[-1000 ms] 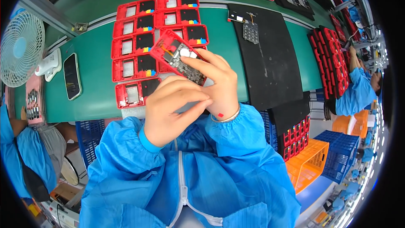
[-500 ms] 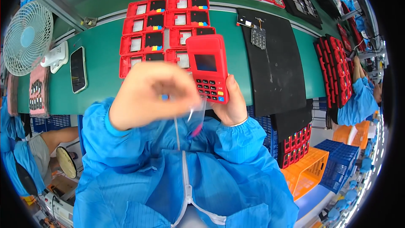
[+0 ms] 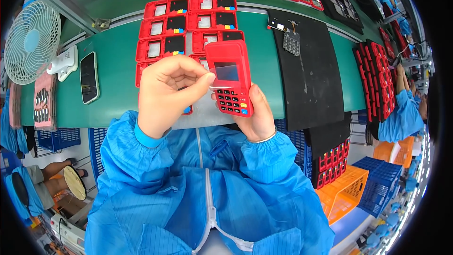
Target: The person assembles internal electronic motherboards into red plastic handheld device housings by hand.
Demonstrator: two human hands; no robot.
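My right hand (image 3: 260, 115) is closed around the lower right side of a red payment terminal (image 3: 242, 75), its screen and black keypad facing up. Between the thumb and forefinger of my left hand (image 3: 172, 92) is pinched the edge of a clear plastic film (image 3: 227, 72), which lies over or just above the screen; whether it touches cannot be told. Beyond my hands, two columns of open red housings (image 3: 155, 49) sit on the bench, with black, yellow and blue key parts inside. The nearest housings are partly hidden by my left hand.
A black mat (image 3: 309, 80) on the right bears a small keypad board (image 3: 291, 42). Stacked red housings (image 3: 377, 80) stand farther right. On the left are a phone (image 3: 89, 78), a white fan (image 3: 32, 41) and a pink tray (image 3: 45, 104). An orange crate (image 3: 342, 193) stands below the bench.
My left hand has moved the film from below and left of the terminal up to its screen. The terminal stays in my right hand, nearly in place.
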